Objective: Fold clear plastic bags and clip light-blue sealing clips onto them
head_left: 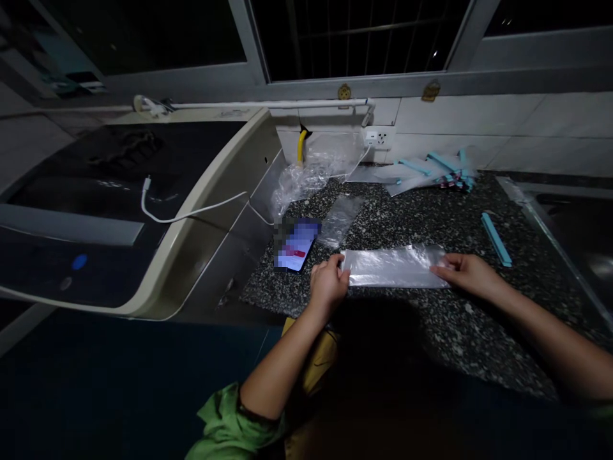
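A clear plastic bag, long and flat, stretches between my two hands just over the speckled stone counter. Its left end is pinched between the thumb and fingers of my left hand. My right hand grips the opposite end in the same way. Left of the bag lies a phone with its screen lit. Beyond my right hand a narrow light-blue strip-like piece rests alone on the counter. Another small clear bag lies behind the phone.
A washing machine stands at the left, a white charging cable across its lid. At the back are crumpled plastic, a pile of bagged blue pieces and a wall socket. A glass-edged panel is at the right.
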Action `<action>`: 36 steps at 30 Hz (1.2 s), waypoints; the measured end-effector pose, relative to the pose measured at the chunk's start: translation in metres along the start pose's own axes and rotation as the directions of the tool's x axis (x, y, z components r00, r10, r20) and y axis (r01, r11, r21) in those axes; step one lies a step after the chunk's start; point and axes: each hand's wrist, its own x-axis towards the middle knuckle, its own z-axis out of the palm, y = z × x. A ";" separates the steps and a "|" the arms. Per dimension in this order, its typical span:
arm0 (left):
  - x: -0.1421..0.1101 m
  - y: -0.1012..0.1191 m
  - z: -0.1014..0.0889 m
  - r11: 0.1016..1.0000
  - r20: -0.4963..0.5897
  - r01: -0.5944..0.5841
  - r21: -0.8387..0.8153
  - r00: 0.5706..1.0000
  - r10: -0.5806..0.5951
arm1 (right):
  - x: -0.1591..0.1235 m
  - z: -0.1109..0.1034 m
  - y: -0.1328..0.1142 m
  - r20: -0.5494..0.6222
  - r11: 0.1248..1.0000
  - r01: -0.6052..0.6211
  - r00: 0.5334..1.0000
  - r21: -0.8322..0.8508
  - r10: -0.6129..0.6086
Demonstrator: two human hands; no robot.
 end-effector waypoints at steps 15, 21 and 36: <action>0.012 -0.008 -0.011 0.964 -0.252 -0.084 0.251 0.956 0.148 | 0.017 0.052 -0.079 0.129 0.633 0.677 0.715 -0.376 -0.688; 0.028 -0.023 -0.023 0.966 -0.327 -0.145 0.215 0.921 0.211 | 0.021 0.052 -0.073 0.130 0.677 0.671 0.733 -0.302 -0.668; -0.001 -0.025 0.016 0.821 -0.152 -0.523 0.229 0.814 0.561 | 0.045 0.055 -0.105 0.098 0.815 0.414 0.906 -0.405 -0.411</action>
